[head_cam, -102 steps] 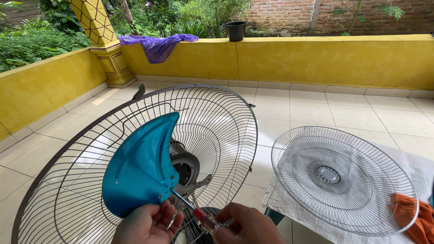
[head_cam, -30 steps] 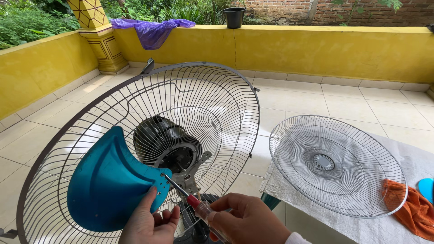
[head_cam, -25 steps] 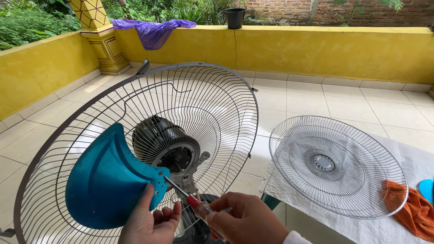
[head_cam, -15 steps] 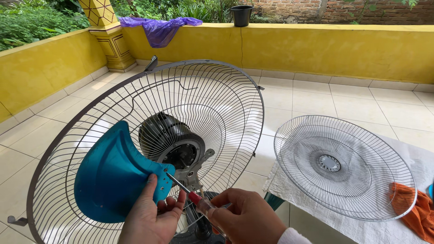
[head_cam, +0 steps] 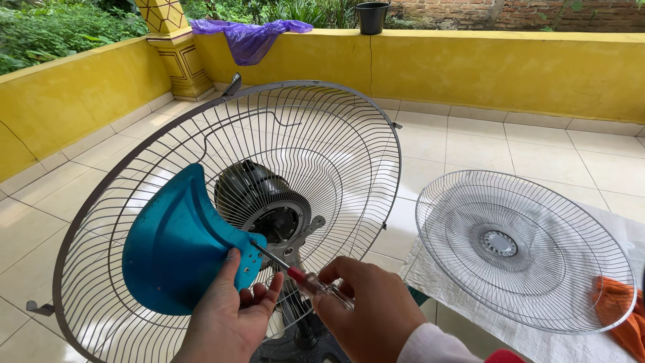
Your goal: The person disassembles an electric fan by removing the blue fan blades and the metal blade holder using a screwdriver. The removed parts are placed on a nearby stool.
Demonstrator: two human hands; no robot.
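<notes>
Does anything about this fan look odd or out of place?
Yes. The fan is in pieces: its front grille lies flat on a white cloth, and only one blue blade sits at the hub, steadied by the left hand while the right hand works a screwdriver.

Pale floor tiles (head_cam: 470, 144) carry the fan's dark round base (head_cam: 295, 346). At right, a small table, mostly hidden, seems to sit under a white cloth (head_cam: 437, 282); on the cloth lie a loose wire guard (head_cam: 524, 249) and an orange rag (head_cam: 618, 312)

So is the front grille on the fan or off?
Off. The loose front grille lies flat on a white cloth, leaving the rear grille and motor exposed.
</notes>
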